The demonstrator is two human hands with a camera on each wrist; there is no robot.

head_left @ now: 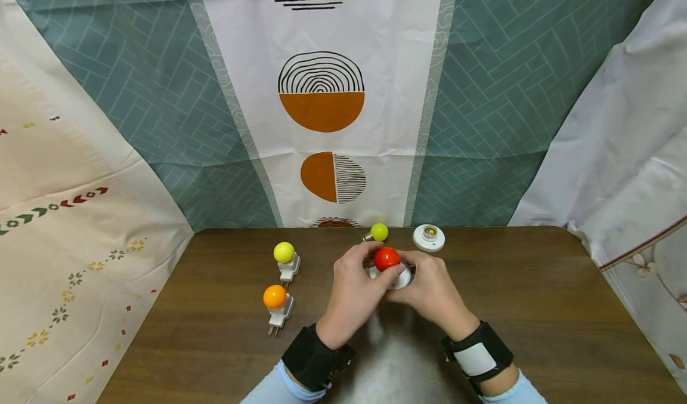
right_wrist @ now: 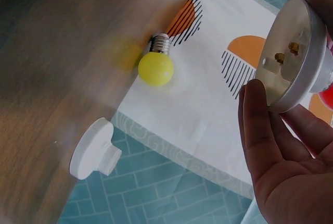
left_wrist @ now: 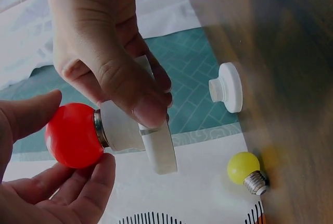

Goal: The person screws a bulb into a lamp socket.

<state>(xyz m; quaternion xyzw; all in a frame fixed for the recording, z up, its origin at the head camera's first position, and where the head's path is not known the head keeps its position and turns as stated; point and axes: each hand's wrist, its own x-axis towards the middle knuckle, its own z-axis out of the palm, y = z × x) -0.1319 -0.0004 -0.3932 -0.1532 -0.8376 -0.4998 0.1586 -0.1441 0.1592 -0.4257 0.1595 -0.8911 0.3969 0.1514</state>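
Observation:
My left hand [head_left: 355, 290] pinches a round red light bulb [left_wrist: 75, 135] between thumb and fingers. The bulb's metal collar shows at the mouth of a white round lamp holder [left_wrist: 124, 125], so its base sits at least partly in the socket. Around the holder's disc, my right hand [head_left: 432, 286] grips with thumb and fingers. In the right wrist view the holder's open underside [right_wrist: 283, 70] faces the camera, with brass contacts inside. Both hands hold the joined pair above the table's middle. Just beyond them lies a loose yellow-green bulb [head_left: 379, 232] with a bare screw base.
A second white lamp holder [head_left: 429, 238], with its socket facing up, stands at the table's back edge. To the left, a yellow bulb [head_left: 284, 252] and an orange bulb [head_left: 275, 296] sit in white plug-in sockets on the brown table [head_left: 204, 332]. Patterned cloth [head_left: 483, 93] hangs behind.

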